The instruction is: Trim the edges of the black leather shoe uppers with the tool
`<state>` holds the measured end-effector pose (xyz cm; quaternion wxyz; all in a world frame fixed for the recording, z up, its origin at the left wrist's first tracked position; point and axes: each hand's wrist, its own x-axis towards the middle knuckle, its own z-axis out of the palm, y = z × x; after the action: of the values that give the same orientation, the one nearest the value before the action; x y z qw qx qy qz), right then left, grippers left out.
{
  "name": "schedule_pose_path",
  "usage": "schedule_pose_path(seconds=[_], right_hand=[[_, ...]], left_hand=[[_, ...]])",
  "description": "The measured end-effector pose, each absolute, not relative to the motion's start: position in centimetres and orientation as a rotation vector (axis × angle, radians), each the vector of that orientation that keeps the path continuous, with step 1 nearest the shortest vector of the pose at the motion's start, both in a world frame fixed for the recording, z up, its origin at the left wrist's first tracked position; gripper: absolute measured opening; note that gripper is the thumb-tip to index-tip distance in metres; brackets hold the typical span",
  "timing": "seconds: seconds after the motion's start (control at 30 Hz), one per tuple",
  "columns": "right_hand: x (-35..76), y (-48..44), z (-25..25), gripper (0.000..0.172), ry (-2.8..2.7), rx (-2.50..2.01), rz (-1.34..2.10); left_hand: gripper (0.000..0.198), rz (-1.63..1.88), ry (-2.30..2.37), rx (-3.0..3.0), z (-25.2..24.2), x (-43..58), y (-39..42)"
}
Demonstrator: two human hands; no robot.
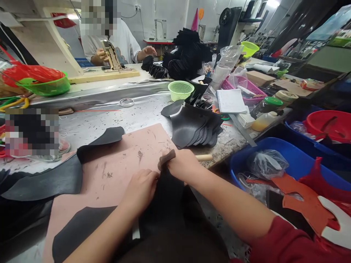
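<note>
Black leather piece (167, 199) lies at the near edge of the pink board (115, 164), where your left hand (141, 187) holds it down with bent fingers pressed together and your right hand (183, 164) wraps round a wooden-handled tool (166, 159), so keep it steady for a careful tap

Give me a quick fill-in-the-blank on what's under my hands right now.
The right hand grips a tool whose handle is made of ___.
The left hand holds down a black leather piece on a mat coloured ___.
The mesh basket beyond the stack of leather cutouts is ___.
Missing: wood; pink; green.
</note>
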<state>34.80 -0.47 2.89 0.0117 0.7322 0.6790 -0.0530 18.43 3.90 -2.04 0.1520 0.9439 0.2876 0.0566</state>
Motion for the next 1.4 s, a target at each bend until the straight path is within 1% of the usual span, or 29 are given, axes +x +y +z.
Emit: schedule_pose_path(seconds=[0.1,0.27,0.37,0.5,0.57,0.63,0.77,0.9,1.0,1.2,1.4], right_hand=[[35.1,-0.6,2.5,0.022,2.070,2.247,-0.248],[34.7,-1.1,2.5,0.026,2.083,2.285,-0.230],[34.2,-1.3,2.8,0.023,2.058,2.214,-0.332],[33.6,-1.6,3.3,0.023,2.096,2.260,-0.274],[33.3,-1.7,3.5,0.021,2.141,2.238,-0.325],[33.0,-1.7,3.6,0.019,2.146,2.222,-0.384],[32.4,-1.8,3.5,0.021,2.143,2.302,-0.331],[32.0,-2.1,3.6,0.021,2.176,2.233,-0.428],[31.6,-2.2,3.7,0.022,2.144,2.273,-0.397],[30.4,-2.2,3.8,0.021,2.165,2.193,-0.517],[29.4,-2.3,4.5,0.022,2.070,2.166,-0.595]], left_hand=[[0.022,0.150,0.816,2.713,-2.1,18.2,4.0],[0.021,0.156,0.805,2.709,-2.0,17.7,4.1],[0.022,0.173,0.773,2.723,-1.9,17.4,4.1],[0.023,0.177,0.723,2.726,-2.0,16.8,4.1],[0.023,0.183,0.728,2.727,-2.0,16.5,4.1],[0.024,0.150,0.709,2.756,-2.0,16.2,4.1],[0.024,0.099,0.697,2.762,-1.7,15.8,4.0],[0.022,0.062,0.693,2.783,-1.2,15.4,3.8],[0.024,0.039,0.693,2.790,-1.0,14.9,3.6],[0.027,-0.013,0.682,2.788,-1.0,13.9,3.4],[0.031,0.039,0.676,2.719,-1.3,12.7,3.5]])
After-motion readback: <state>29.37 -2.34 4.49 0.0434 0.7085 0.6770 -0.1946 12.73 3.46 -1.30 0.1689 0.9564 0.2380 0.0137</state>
